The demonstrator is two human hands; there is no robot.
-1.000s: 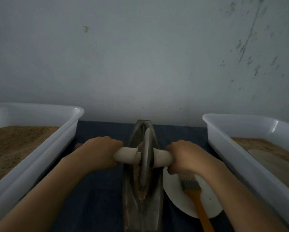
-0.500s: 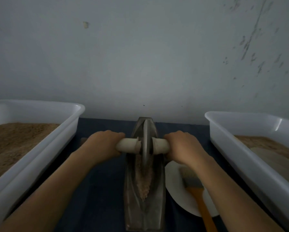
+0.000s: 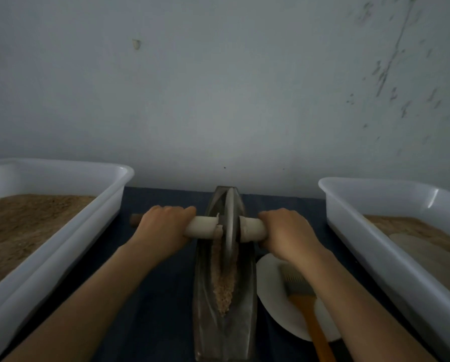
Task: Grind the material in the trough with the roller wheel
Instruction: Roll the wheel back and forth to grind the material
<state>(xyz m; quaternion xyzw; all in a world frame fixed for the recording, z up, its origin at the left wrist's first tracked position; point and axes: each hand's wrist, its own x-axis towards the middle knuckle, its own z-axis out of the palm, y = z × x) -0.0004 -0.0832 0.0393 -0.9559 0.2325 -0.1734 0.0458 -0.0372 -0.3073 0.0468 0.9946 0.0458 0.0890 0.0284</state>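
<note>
roller wheel point(image 3: 230, 226) stands upright on its edge in the far half of the metal trough point(image 3: 225, 304), which runs lengthwise away from us down the middle of the dark blue worktop point(image 3: 156, 304). our left hand point(image 3: 164, 228) is curled round the pale handle point(image 3: 203, 227) on the wheel's left side, and our right hand point(image 3: 288, 231) is wrapped round the matching handle on its right, knuckles up on both. a brown tip of the axle point(image 3: 134, 220) pokes out past the left hand. pale brown ground material point(image 3: 224, 288) lies along the bottom of the trough, from under the wheel toward the near end. just right of the trough a white plate point(image 3: 273, 293) sits on the worktop with a brush point(image 3: 307, 309) lying on it, bristles away from us, orange handle toward us, partly under our right forearm. a white tub point(image 3: 62, 246) of brown powder stands at the left, and a second white tub point(image 3: 375, 231) with brownish contents stands at the right, each well apart from the trough.
</note>
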